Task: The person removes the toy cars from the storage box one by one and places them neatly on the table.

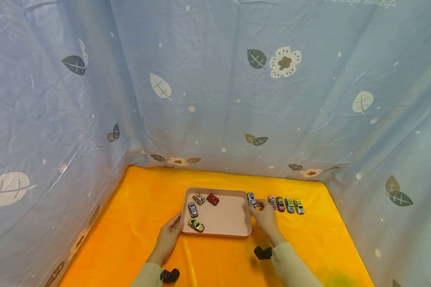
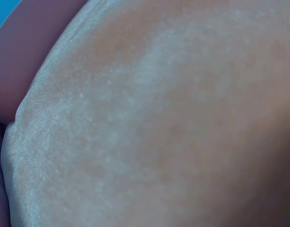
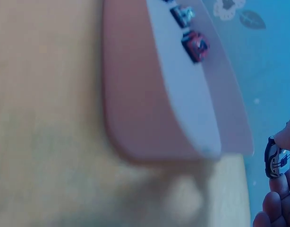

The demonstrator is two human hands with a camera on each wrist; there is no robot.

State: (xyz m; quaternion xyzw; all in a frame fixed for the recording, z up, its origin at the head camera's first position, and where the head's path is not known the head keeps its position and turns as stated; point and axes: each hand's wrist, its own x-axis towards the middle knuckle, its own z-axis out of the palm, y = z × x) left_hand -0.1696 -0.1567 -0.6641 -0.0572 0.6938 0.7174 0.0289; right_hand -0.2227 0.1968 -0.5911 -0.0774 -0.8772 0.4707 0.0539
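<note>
My right hand (image 1: pixel 265 218) pinches a white-and-black toy car (image 1: pixel 251 199) between thumb and fingertips, at the tray's right rim. In the right wrist view this toy car (image 3: pixel 278 160) is held off the surface, beside the tray's end. At the left side of the pink tray (image 1: pixel 219 232), my left hand (image 1: pixel 168 239) grips the rim. Inside the tray lie a red toy car (image 1: pixel 212 199), a multicoloured one (image 1: pixel 198 198), a silver toy car (image 1: pixel 192 209) and a yellow toy car (image 1: pixel 196 225). Skin fills most of the left wrist view, so the left fingers are hidden there.
Right of the tray, a row of toy cars stands on the yellow cloth (image 1: pixel 309 247): a white-and-purple one (image 1: pixel 271 202), a purple one (image 1: pixel 280 204), a green one (image 1: pixel 289 205) and a yellow-green one (image 1: pixel 299 206). Blue-grey patterned curtains (image 1: pixel 215 99) surround the cloth.
</note>
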